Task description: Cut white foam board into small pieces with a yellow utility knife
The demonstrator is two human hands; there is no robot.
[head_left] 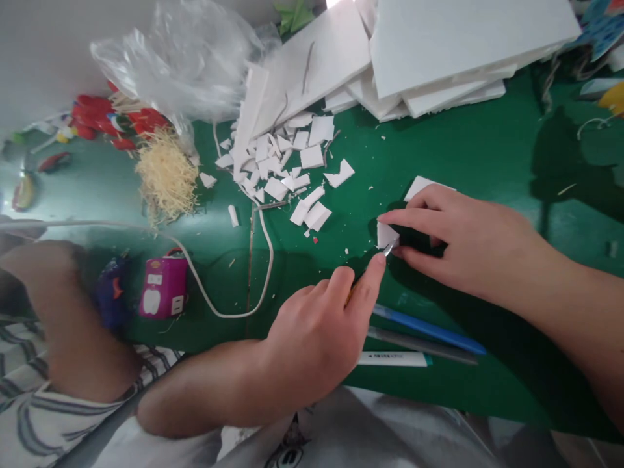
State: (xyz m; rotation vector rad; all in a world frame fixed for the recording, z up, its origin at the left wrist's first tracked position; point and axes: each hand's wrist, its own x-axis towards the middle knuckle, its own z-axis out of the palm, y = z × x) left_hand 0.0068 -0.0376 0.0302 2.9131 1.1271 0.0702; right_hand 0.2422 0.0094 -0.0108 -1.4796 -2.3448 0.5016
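Observation:
My left hand [316, 338] reaches in from the lower left, fingers closed round a small craft knife [387, 250]. Its blade tip touches a small white foam piece [386, 234] on the green table [463, 162]. From the right comes my right hand [458, 240], which pinches that foam piece between thumb and forefinger and holds it down. A larger bit of white foam [418, 187] shows from under the right hand's fingers.
Blue [429, 329] and grey [419, 344] pens and a white marker [392, 359] lie near my left hand. Foam scraps [287, 169], foam boards [439, 45], a plastic bag [185, 58], pale shreds [166, 172] and a pink plug box [163, 286] with a white cable [234, 313] lie beyond. Another person's arm [73, 325] is at left.

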